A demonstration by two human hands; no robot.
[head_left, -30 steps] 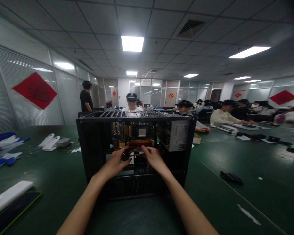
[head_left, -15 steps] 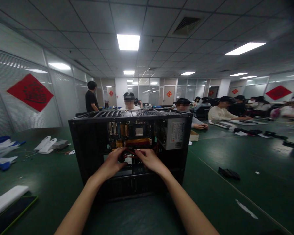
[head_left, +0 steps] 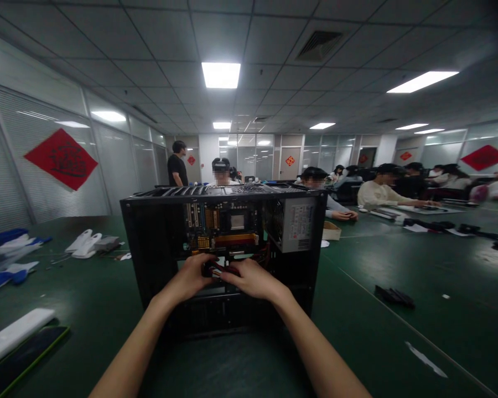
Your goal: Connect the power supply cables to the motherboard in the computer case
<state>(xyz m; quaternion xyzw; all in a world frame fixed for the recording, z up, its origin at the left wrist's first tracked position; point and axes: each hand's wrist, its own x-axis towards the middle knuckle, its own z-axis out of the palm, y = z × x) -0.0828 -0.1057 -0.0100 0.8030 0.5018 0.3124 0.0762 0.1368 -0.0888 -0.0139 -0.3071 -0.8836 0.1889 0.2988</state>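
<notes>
An open black computer case [head_left: 149, 265] stands upright on the green table right before me. Inside it are a motherboard [head_left: 199, 215] and, at the upper right, a silver power supply [head_left: 299, 224]. Both hands reach into the lower middle of the case, below the memory slots [head_left: 235, 240]. My left hand [head_left: 195, 276] is closed on a bundle of dark and coloured power cables [head_left: 216, 270]. My right hand [head_left: 249, 278] pinches the same cables from the other side. The cable ends between the fingers are partly hidden.
A phone with a green edge [head_left: 29, 356] and a white bar-shaped object [head_left: 16, 337] lie at the near left. White adapters [head_left: 85, 244] and blue-and-white plastic bags [head_left: 10, 265] are behind them. On the right are a black crumpled item [head_left: 394, 296] and a small cardboard box [head_left: 331, 231]. Several people sit beyond.
My right hand has shifted slightly left and down, closer to the left hand, with the cables bunched between them. The view has turned slightly left. A standing person's head has turned.
</notes>
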